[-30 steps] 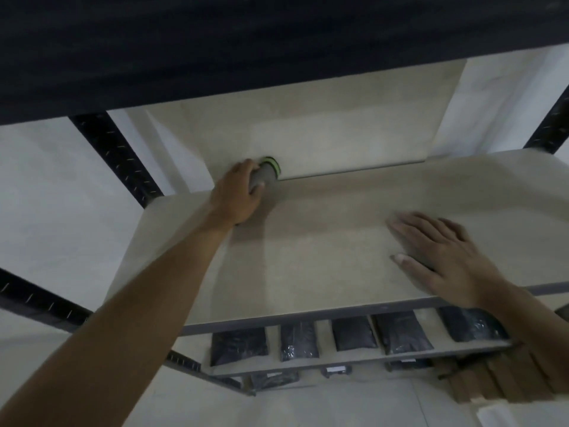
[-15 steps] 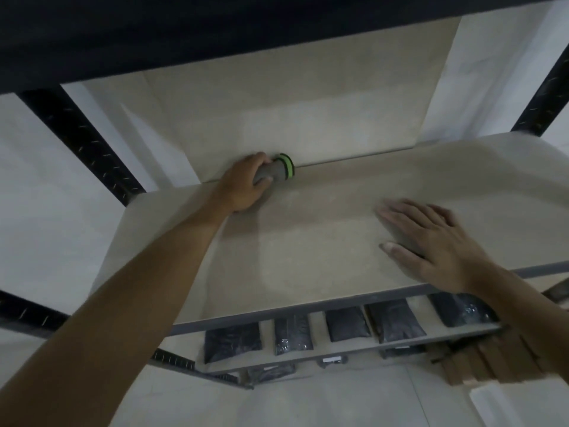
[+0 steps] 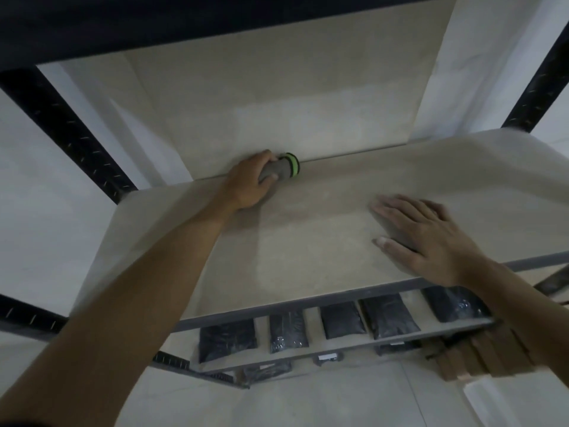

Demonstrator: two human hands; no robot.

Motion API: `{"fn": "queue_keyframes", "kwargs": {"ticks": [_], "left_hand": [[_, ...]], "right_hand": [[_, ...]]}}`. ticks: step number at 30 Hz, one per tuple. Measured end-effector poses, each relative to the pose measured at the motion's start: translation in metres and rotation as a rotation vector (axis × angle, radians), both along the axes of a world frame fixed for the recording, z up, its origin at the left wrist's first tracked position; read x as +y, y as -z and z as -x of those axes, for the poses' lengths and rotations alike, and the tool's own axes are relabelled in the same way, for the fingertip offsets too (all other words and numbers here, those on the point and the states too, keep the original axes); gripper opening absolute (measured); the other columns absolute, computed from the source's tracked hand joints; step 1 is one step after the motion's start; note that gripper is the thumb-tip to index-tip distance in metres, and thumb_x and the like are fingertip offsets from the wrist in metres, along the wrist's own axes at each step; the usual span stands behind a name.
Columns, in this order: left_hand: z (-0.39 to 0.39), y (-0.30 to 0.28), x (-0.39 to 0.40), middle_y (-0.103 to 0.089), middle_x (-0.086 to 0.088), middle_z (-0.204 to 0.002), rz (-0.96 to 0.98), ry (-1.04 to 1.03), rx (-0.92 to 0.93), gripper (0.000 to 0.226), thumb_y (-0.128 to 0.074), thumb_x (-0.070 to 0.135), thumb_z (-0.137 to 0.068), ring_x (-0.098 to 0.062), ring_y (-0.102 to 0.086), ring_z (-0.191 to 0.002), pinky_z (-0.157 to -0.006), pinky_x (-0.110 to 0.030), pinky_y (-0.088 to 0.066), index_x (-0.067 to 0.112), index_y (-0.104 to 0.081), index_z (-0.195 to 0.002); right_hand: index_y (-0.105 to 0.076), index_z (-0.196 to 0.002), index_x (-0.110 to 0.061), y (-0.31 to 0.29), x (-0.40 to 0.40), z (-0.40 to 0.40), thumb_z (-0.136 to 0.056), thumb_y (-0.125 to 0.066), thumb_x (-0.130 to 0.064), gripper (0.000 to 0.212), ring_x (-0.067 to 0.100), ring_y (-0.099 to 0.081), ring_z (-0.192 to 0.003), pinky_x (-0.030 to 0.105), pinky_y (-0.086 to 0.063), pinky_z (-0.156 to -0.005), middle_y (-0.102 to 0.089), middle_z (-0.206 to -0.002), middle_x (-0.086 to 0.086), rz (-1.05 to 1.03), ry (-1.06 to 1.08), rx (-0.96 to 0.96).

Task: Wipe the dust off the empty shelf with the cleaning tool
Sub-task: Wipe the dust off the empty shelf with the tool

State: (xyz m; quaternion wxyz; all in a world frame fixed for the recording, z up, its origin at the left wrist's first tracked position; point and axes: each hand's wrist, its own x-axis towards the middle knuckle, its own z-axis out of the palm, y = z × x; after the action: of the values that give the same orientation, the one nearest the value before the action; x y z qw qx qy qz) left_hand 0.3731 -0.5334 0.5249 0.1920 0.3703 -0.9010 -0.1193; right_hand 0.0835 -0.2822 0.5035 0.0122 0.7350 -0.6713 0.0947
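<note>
Left hand [image 3: 249,186] curled around tool [image 3: 281,171], pressed at shelf [image 3: 308,241] back edge, 11 o'clock. Right hand [image 3: 428,235] flat, fingers straight, braced at 3 o'clock. Risk: skipped dust in rear corners through short strokes; fresh smudges from braced palm.

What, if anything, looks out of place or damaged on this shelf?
Nothing stands out. The left hand grips the cleaning tool at the shelf's back edge, and the right hand lies flat on the board. No spill or damage shows.
</note>
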Motion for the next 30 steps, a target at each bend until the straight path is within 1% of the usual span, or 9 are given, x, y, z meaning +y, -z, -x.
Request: {"fn": "queue_keyframes", "kwargs": {"ticks": [3, 6, 9, 11, 13, 17, 21, 25, 30], "left_hand": [[-0.002, 0.003, 0.027, -0.069, -0.008, -0.115, -0.019, 0.069, 0.032, 0.039, -0.057, 0.035, -0.092, -0.026, -0.065, -0.101, -0.080, -0.027, -0.043, 0.009, -0.061, -0.120], [-0.009, 0.000, 0.074, -0.065, 0.009, -0.110, -0.165, 0.193, 0.036, 0.025, -0.064, 0.030, -0.095, -0.011, -0.061, -0.096, -0.083, -0.027, -0.048, 0.020, -0.061, -0.117], [-0.016, -0.010, 0.090, -0.065, 0.011, -0.106, -0.282, 0.331, -0.020, 0.018, -0.068, 0.022, -0.096, -0.003, -0.061, -0.094, -0.084, -0.017, -0.048, 0.021, -0.062, -0.113], [-0.016, -0.027, 0.071, -0.065, 0.008, -0.107, -0.196, 0.249, 0.036, 0.021, -0.067, 0.026, -0.096, -0.005, -0.060, -0.092, -0.080, -0.009, -0.044, 0.019, -0.062, -0.116], [-0.014, -0.033, 0.043, -0.065, -0.002, -0.108, -0.087, 0.110, 0.072, 0.033, -0.058, 0.036, -0.096, -0.016, -0.061, -0.094, -0.076, -0.018, -0.045, 0.010, -0.059, -0.117], [-0.010, -0.001, 0.041, -0.061, -0.021, -0.121, -0.013, 0.054, -0.109, 0.055, -0.040, 0.045, -0.095, -0.036, -0.060, -0.109, -0.091, -0.041, -0.047, 0.003, -0.055, -0.128], [-0.013, 0.007, 0.086, -0.057, -0.018, -0.135, -0.016, 0.131, -0.112, 0.052, -0.040, 0.033, -0.099, -0.033, -0.055, -0.118, -0.098, -0.033, -0.041, 0.007, -0.048, -0.143], [-0.023, 0.011, 0.151, -0.052, -0.012, -0.142, -0.029, 0.276, -0.108, 0.049, -0.046, 0.029, -0.101, -0.027, -0.054, -0.123, -0.103, -0.041, -0.047, 0.012, -0.044, -0.147], [-0.040, -0.014, 0.177, -0.057, 0.002, -0.135, -0.249, 0.390, -0.021, 0.046, -0.046, 0.039, -0.102, -0.012, -0.056, -0.120, -0.103, -0.028, -0.045, 0.023, -0.046, -0.145]], "right_hand": [[-0.031, -0.154, -0.031, 0.000, 0.002, 0.000, -0.098, -0.029, -0.063, 0.066, 0.012, -0.024, -0.151, 0.039, -0.022, -0.118, -0.032, -0.161, -0.009, 0.004, -0.008, -0.005], [-0.029, -0.155, -0.031, 0.000, 0.002, 0.001, -0.098, -0.026, -0.064, 0.066, 0.011, -0.021, -0.152, 0.037, -0.019, -0.118, -0.029, -0.163, -0.010, -0.003, -0.009, -0.004], [-0.028, -0.155, -0.033, 0.001, 0.000, 0.001, -0.097, -0.024, -0.065, 0.067, 0.011, -0.021, -0.152, 0.037, -0.018, -0.118, -0.028, -0.163, -0.011, -0.011, 0.006, 0.004], [-0.028, -0.155, -0.033, 0.002, -0.001, 0.000, -0.097, -0.022, -0.066, 0.067, 0.011, -0.021, -0.152, 0.039, -0.019, -0.118, -0.028, -0.163, -0.010, -0.005, 0.006, 0.007], [-0.028, -0.156, -0.032, 0.002, -0.002, 0.001, -0.097, -0.021, -0.066, 0.068, 0.011, -0.021, -0.152, 0.040, -0.020, -0.119, -0.027, -0.163, -0.010, -0.008, 0.002, 0.005], [-0.028, -0.155, -0.032, 0.004, 0.000, 0.001, -0.097, -0.020, -0.067, 0.069, 0.013, -0.022, -0.152, 0.041, -0.021, -0.119, -0.029, -0.163, -0.009, -0.008, 0.002, 0.008], [-0.030, -0.155, -0.031, 0.003, 0.002, 0.000, -0.096, -0.020, -0.067, 0.070, 0.014, -0.025, -0.151, 0.042, -0.022, -0.118, -0.030, -0.162, -0.009, -0.009, -0.001, 0.005], [-0.031, -0.154, -0.032, 0.003, 0.003, 0.000, -0.096, -0.022, -0.066, 0.068, 0.013, -0.026, -0.150, 0.041, -0.024, -0.117, -0.031, -0.162, -0.010, 0.010, 0.009, 0.002], [-0.028, -0.154, -0.033, 0.004, 0.001, 0.001, -0.097, -0.023, -0.066, 0.066, 0.012, -0.024, -0.150, 0.040, -0.021, -0.117, -0.030, -0.162, -0.010, -0.004, 0.012, 0.008]]}}
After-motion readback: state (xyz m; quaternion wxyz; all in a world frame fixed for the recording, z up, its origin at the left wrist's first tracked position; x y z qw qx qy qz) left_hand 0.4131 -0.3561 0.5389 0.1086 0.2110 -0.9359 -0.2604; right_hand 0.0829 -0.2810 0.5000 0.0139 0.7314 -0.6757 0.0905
